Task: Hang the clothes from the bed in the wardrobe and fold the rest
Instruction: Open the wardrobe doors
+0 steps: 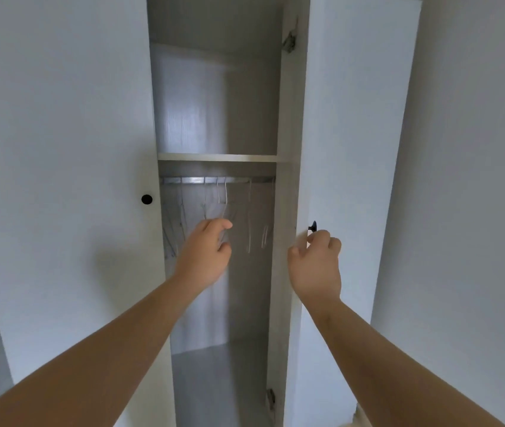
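Observation:
A white wardrobe [60, 149] stands right in front of me with its right door [352, 149] swung open. Inside, a metal rail [217, 180] under a shelf [217, 157] carries several thin pale wire hangers [249, 217], all bare. My left hand [206, 257] reaches into the compartment, fingers curled and apart, just in front of the hangers and holding nothing. My right hand [315, 266] is at the edge of the open door, fingertips just below its small black knob [312, 226]. No clothes or bed are in view.
The left door is closed and has a black knob [146, 199]. The upper compartment above the shelf and the wardrobe floor [217, 380] hold nothing. Door hinges [289, 41] show at top and bottom right. A plain wall lies to the right.

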Action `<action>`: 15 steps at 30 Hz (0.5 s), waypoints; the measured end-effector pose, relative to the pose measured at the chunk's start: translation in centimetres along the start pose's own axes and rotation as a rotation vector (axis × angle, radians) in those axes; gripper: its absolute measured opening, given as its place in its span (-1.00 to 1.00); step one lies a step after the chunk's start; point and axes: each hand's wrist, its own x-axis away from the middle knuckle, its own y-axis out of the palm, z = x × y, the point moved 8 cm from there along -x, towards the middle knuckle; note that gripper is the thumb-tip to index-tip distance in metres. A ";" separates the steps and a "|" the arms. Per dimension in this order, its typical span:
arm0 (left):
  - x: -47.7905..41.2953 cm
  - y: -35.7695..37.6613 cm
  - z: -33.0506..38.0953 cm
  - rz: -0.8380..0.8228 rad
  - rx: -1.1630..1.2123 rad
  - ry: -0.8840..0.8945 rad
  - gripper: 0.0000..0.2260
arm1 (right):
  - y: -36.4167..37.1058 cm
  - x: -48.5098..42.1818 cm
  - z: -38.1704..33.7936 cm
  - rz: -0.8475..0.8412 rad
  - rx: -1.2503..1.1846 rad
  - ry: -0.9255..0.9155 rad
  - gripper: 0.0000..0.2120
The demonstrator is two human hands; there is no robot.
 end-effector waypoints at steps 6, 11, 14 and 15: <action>0.1 0.4 -2.2 -0.066 -0.063 0.022 -0.67 | 2.9 2.5 -2.4 -0.096 0.028 -0.145 -0.81; -2.2 -1.9 -7.2 -0.018 -0.117 -0.022 -0.70 | 9.5 1.1 -3.2 -0.264 0.027 -0.128 -0.92; -4.8 -3.9 -10.6 0.049 -0.190 -0.026 -0.72 | 14.2 -0.2 -4.5 -0.314 0.023 -0.134 -0.95; -6.0 -4.6 -11.9 0.066 -0.218 -0.032 -0.72 | 16.0 -0.8 -5.1 -0.324 0.023 -0.142 -0.95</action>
